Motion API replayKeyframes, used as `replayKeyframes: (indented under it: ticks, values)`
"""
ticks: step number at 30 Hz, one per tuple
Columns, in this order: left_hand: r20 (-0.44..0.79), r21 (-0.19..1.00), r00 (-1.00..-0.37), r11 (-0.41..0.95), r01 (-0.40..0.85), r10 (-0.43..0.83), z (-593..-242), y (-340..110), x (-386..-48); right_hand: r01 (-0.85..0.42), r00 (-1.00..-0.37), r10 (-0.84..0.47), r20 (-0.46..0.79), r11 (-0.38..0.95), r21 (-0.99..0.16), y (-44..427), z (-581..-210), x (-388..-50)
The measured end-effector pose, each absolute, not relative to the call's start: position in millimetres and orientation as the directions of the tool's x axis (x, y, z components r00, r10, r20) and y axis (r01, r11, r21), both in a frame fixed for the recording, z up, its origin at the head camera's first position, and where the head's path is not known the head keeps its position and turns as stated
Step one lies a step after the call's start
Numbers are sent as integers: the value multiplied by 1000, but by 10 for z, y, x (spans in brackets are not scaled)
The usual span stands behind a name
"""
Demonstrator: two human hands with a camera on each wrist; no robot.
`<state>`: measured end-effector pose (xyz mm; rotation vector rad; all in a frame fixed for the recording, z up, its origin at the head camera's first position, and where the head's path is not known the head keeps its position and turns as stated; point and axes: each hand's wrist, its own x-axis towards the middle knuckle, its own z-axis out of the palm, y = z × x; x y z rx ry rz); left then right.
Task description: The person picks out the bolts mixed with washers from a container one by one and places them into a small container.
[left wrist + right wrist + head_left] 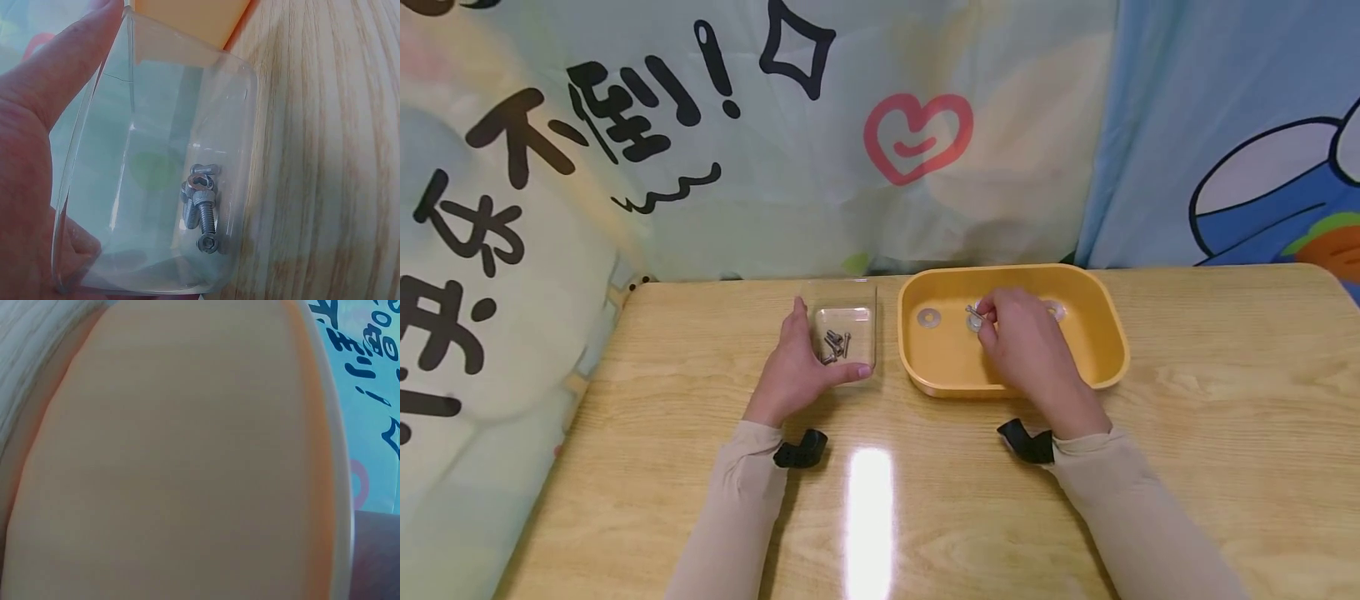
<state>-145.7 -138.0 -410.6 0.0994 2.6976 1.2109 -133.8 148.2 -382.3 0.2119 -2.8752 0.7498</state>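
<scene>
The left hand [797, 367] grips a clear plastic box [865, 321] by its sides, thumb along the near edge. Several metal screws [835, 343] lie in the box; the left wrist view shows these screws [203, 206] heaped near one wall of the box [156, 125]. Over the yellow tray [1011, 390], the right hand [1030, 342] pinches a small screw [973, 312] between thumb and fingertips. Flat washers [928, 317] lie on the tray floor, one partly beneath the screw. In the right wrist view the tray [175, 450] fills most of the picture.
Both containers stand side by side near the back edge of the wooden table [700, 358], box left and tray right. Behind them hangs a printed cloth [1000, 150]. Black wrist devices [801, 450] sit at both cuffs.
</scene>
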Motion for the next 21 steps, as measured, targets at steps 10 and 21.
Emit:
replayKeyframes:
  ticks: [10, 21]
  values:
    - [-121, 740, -984, 672, -2, 131, -4103, -1341, -1462, -193, -973, -111, 203, 875, -443, 1425, -3781, -1335]
    - [-114, 739, -985, 674, 5, 133, -4090, -1344, -1449, -209, -969, -123, 215, 871, -444, 1318, -3785, -1339]
